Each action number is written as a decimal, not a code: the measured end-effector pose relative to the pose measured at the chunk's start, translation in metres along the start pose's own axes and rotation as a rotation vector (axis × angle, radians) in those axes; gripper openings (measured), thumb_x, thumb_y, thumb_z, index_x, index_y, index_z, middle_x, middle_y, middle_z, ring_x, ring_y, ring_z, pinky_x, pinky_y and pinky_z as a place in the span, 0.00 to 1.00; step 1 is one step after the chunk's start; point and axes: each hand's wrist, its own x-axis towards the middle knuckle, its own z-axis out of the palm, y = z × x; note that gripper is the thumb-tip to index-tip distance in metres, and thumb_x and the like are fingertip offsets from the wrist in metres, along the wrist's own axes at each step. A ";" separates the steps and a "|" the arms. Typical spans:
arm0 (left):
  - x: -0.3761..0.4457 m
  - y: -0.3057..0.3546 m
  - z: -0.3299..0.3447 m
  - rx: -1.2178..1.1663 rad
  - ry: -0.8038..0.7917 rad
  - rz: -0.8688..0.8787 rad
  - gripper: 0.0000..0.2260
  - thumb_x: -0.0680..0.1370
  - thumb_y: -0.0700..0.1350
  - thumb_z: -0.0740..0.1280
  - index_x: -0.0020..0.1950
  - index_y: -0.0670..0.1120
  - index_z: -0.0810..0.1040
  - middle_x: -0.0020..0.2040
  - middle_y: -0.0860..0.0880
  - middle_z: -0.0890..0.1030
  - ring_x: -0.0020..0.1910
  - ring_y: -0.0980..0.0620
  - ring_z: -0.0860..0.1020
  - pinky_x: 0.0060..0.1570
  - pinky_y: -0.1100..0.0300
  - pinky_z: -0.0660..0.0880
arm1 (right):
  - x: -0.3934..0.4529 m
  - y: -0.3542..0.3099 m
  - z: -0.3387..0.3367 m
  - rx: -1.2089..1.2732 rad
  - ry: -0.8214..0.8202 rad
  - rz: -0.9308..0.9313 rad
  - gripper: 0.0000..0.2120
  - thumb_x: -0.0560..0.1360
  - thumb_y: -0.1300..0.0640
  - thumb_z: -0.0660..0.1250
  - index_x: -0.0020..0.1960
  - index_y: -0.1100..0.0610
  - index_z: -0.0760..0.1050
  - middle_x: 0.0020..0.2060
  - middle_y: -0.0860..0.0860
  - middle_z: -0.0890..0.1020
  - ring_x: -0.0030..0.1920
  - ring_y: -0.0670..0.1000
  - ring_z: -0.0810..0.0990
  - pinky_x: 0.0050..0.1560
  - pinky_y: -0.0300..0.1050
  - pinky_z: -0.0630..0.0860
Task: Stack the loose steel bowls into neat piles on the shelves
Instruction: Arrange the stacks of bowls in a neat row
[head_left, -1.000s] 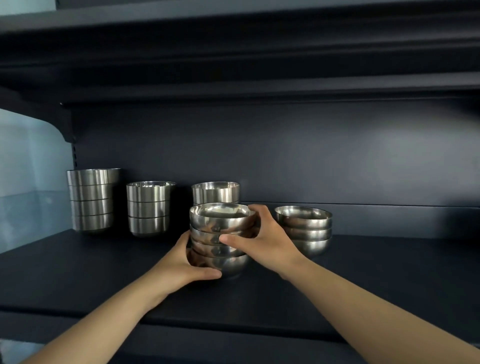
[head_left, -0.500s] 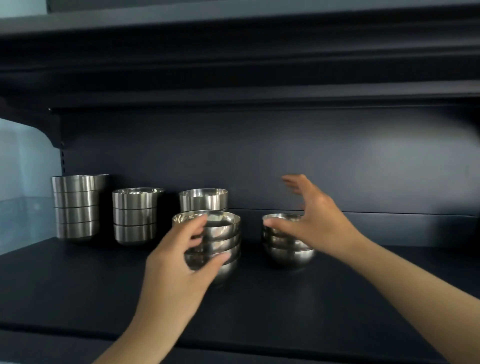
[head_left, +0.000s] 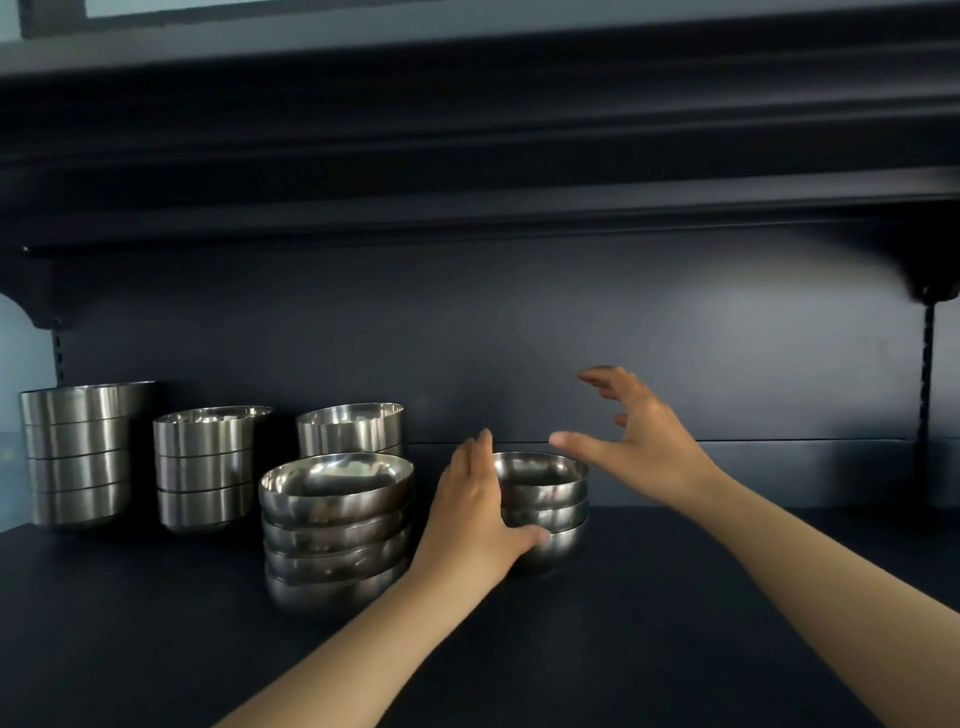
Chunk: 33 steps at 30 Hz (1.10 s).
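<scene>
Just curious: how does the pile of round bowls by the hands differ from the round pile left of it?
The right pile has three bowls; the left pile has four and stands taller. The left hand touches the right pile; nothing touches the left pile. Both are shiny steel on the shelf.

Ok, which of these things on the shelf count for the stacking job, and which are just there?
In the job:
three-bowl pile, left hand on it
right hand above it
four-bowl pile

Just there:
three piles of straight-sided steel cups
shelf
</scene>
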 end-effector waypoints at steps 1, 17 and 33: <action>0.007 0.000 0.001 0.010 -0.046 -0.036 0.51 0.69 0.55 0.74 0.77 0.48 0.38 0.78 0.49 0.44 0.76 0.50 0.47 0.72 0.59 0.51 | 0.003 0.003 0.001 0.002 -0.016 0.001 0.37 0.62 0.34 0.70 0.66 0.44 0.65 0.62 0.40 0.69 0.65 0.43 0.68 0.63 0.44 0.68; 0.017 -0.038 0.027 -0.078 -0.153 -0.112 0.58 0.61 0.61 0.76 0.75 0.57 0.35 0.77 0.55 0.50 0.72 0.55 0.60 0.59 0.68 0.58 | -0.010 0.039 0.024 -0.289 -0.390 -0.123 0.35 0.64 0.30 0.67 0.66 0.45 0.68 0.71 0.41 0.58 0.67 0.43 0.63 0.61 0.36 0.62; 0.013 -0.041 0.026 -0.063 -0.148 -0.084 0.42 0.61 0.58 0.77 0.66 0.60 0.55 0.60 0.56 0.70 0.56 0.57 0.72 0.52 0.64 0.70 | -0.016 0.041 0.028 -0.146 -0.391 -0.101 0.29 0.65 0.39 0.73 0.62 0.47 0.70 0.56 0.40 0.72 0.55 0.39 0.72 0.53 0.34 0.72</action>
